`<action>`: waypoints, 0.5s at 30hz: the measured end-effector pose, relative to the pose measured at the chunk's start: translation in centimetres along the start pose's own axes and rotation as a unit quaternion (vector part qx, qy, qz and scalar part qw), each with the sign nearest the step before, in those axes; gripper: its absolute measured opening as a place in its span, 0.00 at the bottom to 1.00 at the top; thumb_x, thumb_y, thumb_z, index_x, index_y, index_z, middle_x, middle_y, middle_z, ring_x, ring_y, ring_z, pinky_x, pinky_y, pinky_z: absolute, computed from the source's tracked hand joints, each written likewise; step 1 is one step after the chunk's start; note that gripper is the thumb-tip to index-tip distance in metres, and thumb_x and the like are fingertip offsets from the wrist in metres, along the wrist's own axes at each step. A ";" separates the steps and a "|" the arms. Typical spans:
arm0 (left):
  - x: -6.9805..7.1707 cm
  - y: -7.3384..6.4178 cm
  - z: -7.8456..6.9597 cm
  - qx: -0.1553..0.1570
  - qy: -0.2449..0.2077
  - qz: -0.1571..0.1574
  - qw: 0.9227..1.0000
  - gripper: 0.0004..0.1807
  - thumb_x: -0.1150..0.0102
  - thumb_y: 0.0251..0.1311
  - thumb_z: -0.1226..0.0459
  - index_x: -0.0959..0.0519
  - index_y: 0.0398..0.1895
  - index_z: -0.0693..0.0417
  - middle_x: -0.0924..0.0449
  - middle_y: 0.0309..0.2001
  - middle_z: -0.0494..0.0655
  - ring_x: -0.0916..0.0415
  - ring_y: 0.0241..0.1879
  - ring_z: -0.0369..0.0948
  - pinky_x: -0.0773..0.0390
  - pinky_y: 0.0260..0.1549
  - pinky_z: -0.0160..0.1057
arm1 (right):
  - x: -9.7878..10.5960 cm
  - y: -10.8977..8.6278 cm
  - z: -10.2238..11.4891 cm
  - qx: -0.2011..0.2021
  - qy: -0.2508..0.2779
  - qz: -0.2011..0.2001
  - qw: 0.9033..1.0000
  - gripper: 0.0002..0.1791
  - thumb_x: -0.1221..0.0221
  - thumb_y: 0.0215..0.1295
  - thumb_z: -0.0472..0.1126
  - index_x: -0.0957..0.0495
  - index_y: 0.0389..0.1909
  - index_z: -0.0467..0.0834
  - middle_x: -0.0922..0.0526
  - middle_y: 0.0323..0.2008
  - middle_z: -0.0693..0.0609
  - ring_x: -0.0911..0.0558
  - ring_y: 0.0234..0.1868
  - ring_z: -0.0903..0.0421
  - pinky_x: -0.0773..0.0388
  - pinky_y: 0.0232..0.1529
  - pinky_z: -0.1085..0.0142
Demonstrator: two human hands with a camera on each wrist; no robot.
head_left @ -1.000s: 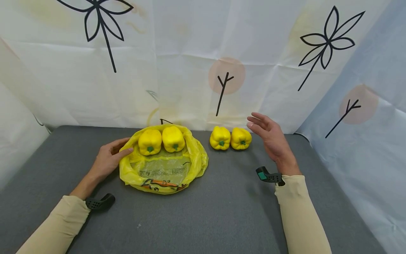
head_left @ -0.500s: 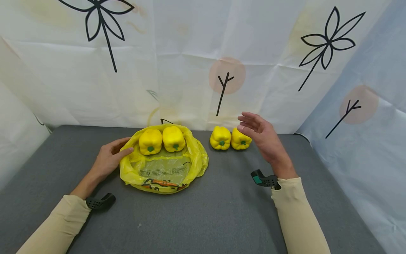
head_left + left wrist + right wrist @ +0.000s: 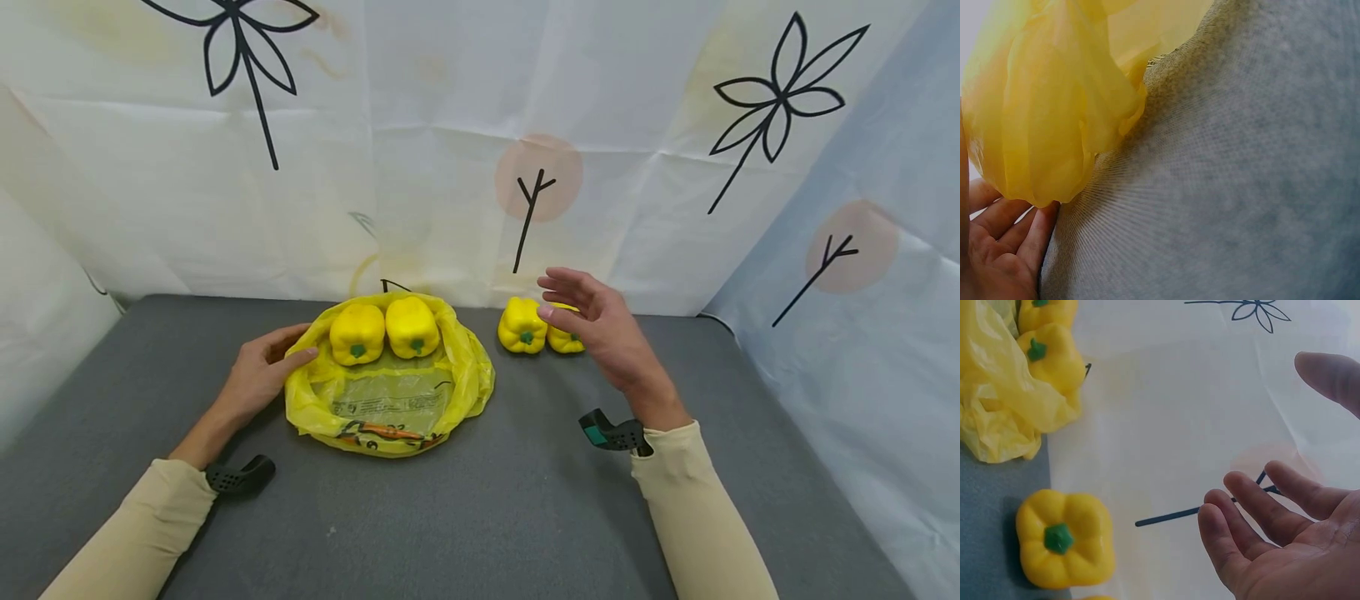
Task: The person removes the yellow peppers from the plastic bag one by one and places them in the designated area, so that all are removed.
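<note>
A yellow plastic bag [image 3: 472, 375] lies with its mouth spread wide on the table. Two yellow bell peppers, one on the left [image 3: 357, 333] and one on the right [image 3: 412, 327], sit side by side at its far end. My left hand [image 3: 257, 375] holds the bag's left rim, thumb over the edge and fingers outside. To the right of the bag are two more bell peppers, a nearer-left one [image 3: 522, 325] and one [image 3: 564, 340] partly hidden by my right hand [image 3: 603, 337]. That hand hovers above them, fingers apart and holding nothing.
The grey table [image 3: 480, 517] ends at a white cloth backdrop [image 3: 435, 192] with drawn plants, close behind the peppers. Another cloth wall [image 3: 892, 350] rises on the right. Each wrist wears a dark strap, seen on the right one [image 3: 611, 433].
My right hand has moved left, from beside the right-hand pepper to over the loose pair, covering part of one. The left hand, bag and peppers stay where they were.
</note>
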State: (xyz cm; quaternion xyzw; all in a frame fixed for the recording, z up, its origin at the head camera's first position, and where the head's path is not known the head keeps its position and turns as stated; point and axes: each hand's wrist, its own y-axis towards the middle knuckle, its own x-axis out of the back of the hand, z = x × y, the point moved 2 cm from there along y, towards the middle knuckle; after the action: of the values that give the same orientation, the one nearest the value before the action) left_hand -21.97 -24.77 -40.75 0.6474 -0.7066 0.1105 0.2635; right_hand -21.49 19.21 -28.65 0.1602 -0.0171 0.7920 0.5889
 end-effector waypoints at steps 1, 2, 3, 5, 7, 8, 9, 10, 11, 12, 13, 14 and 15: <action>0.0 0.0 0.0 0.000 0.000 0.000 1.000 0.33 0.46 0.76 0.52 0.36 0.76 0.62 0.33 0.70 0.65 0.32 0.65 0.61 0.31 0.44 0.17 | -0.2 0.0 0.0 -0.001 0.003 0.004 1.000 0.32 0.41 0.74 0.35 0.38 0.76 0.40 0.32 0.72 0.45 0.33 0.71 0.48 0.31 0.66 0.56; 0.0 0.0 0.0 0.000 0.000 -0.001 1.000 0.33 0.46 0.76 0.52 0.36 0.76 0.62 0.33 0.70 0.65 0.32 0.66 0.61 0.31 0.44 0.17 | -0.3 0.1 0.0 -0.001 0.006 0.007 1.000 0.32 0.41 0.73 0.35 0.38 0.75 0.40 0.32 0.72 0.45 0.33 0.71 0.47 0.30 0.65 0.57; 0.0 0.1 -0.1 0.000 0.000 -0.001 1.000 0.33 0.46 0.76 0.52 0.36 0.76 0.62 0.33 0.70 0.65 0.32 0.66 0.61 0.31 0.45 0.17 | -0.5 0.1 0.1 0.000 0.007 0.011 1.000 0.32 0.41 0.73 0.35 0.38 0.75 0.40 0.33 0.72 0.44 0.34 0.71 0.46 0.29 0.65 0.58; 0.0 0.1 -0.1 -0.001 -0.002 -0.001 1.000 0.33 0.45 0.76 0.52 0.36 0.75 0.62 0.33 0.70 0.65 0.33 0.66 0.61 0.32 0.45 0.17 | -0.8 0.2 0.1 -0.001 0.010 0.017 1.000 0.32 0.41 0.72 0.34 0.38 0.75 0.40 0.32 0.71 0.44 0.33 0.71 0.45 0.28 0.64 0.60; 0.0 0.2 -0.1 -0.002 -0.004 0.001 1.000 0.33 0.45 0.75 0.52 0.35 0.75 0.62 0.33 0.70 0.65 0.33 0.66 0.61 0.31 0.45 0.17 | -1.2 0.4 0.1 -0.002 0.014 0.024 1.000 0.33 0.40 0.72 0.34 0.38 0.75 0.40 0.32 0.71 0.43 0.33 0.70 0.43 0.28 0.63 0.59; 0.0 0.2 -0.1 -0.003 -0.004 0.001 1.000 0.33 0.45 0.75 0.52 0.35 0.75 0.62 0.33 0.70 0.65 0.33 0.66 0.61 0.31 0.45 0.17 | -1.4 0.5 0.1 -0.002 0.015 0.028 1.000 0.33 0.40 0.71 0.34 0.37 0.75 0.40 0.32 0.71 0.43 0.33 0.70 0.41 0.28 0.64 0.57; 0.0 0.2 -0.1 -0.004 -0.005 0.000 1.000 0.33 0.45 0.75 0.53 0.35 0.75 0.62 0.33 0.70 0.65 0.32 0.66 0.61 0.31 0.45 0.17 | -1.6 0.6 0.1 -0.003 0.015 0.032 0.999 0.33 0.39 0.71 0.34 0.37 0.75 0.41 0.33 0.71 0.42 0.33 0.70 0.40 0.28 0.64 0.56; -0.1 0.2 -0.1 -0.004 -0.005 0.000 1.000 0.33 0.45 0.75 0.53 0.35 0.75 0.63 0.32 0.70 0.65 0.32 0.66 0.60 0.31 0.45 0.17 | -1.8 0.8 0.0 -0.005 0.016 0.037 0.999 0.33 0.39 0.71 0.35 0.37 0.75 0.41 0.33 0.71 0.42 0.32 0.70 0.40 0.29 0.65 0.54; -0.1 0.2 -0.1 -0.004 -0.004 0.000 1.000 0.33 0.45 0.75 0.53 0.35 0.75 0.63 0.32 0.70 0.65 0.32 0.65 0.60 0.31 0.45 0.17 | -2.0 1.0 -0.1 -0.007 0.015 0.042 0.999 0.33 0.39 0.71 0.35 0.37 0.75 0.41 0.33 0.72 0.42 0.32 0.70 0.40 0.30 0.65 0.52; -0.1 0.2 -0.1 -0.004 -0.004 -0.001 1.000 0.33 0.45 0.75 0.53 0.35 0.75 0.63 0.32 0.70 0.65 0.32 0.65 0.60 0.31 0.45 0.17 | -2.3 1.2 -0.1 -0.010 0.016 0.045 0.999 0.33 0.38 0.71 0.36 0.36 0.75 0.42 0.33 0.72 0.42 0.32 0.70 0.39 0.30 0.65 0.51; -0.1 0.2 -0.1 -0.003 -0.003 -0.002 1.000 0.33 0.45 0.75 0.53 0.35 0.75 0.63 0.32 0.69 0.65 0.31 0.65 0.60 0.31 0.45 0.17 | -2.6 1.5 -0.1 -0.012 0.015 0.049 0.999 0.33 0.38 0.71 0.36 0.36 0.75 0.42 0.32 0.71 0.42 0.32 0.70 0.40 0.30 0.65 0.50; 0.0 0.1 -0.1 -0.003 -0.002 -0.002 1.000 0.33 0.45 0.75 0.53 0.35 0.75 0.63 0.32 0.69 0.65 0.31 0.65 0.60 0.31 0.45 0.17 | -2.9 1.7 -0.2 -0.014 0.015 0.054 0.998 0.33 0.38 0.71 0.37 0.36 0.75 0.43 0.32 0.71 0.43 0.31 0.70 0.42 0.30 0.65 0.49; 0.0 0.1 -0.1 -0.002 -0.002 -0.003 1.000 0.33 0.45 0.75 0.53 0.35 0.75 0.63 0.32 0.69 0.65 0.31 0.65 0.60 0.31 0.45 0.17 | -3.1 2.0 -0.2 -0.015 0.016 0.058 0.998 0.34 0.38 0.71 0.37 0.36 0.75 0.42 0.32 0.71 0.43 0.31 0.70 0.43 0.30 0.66 0.49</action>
State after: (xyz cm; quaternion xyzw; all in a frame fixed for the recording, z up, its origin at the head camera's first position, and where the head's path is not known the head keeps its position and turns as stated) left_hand -22.06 -24.71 -40.69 0.6490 -0.7054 0.1074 0.2638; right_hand -22.60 15.77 -29.40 0.1379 -0.0288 0.8271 0.5441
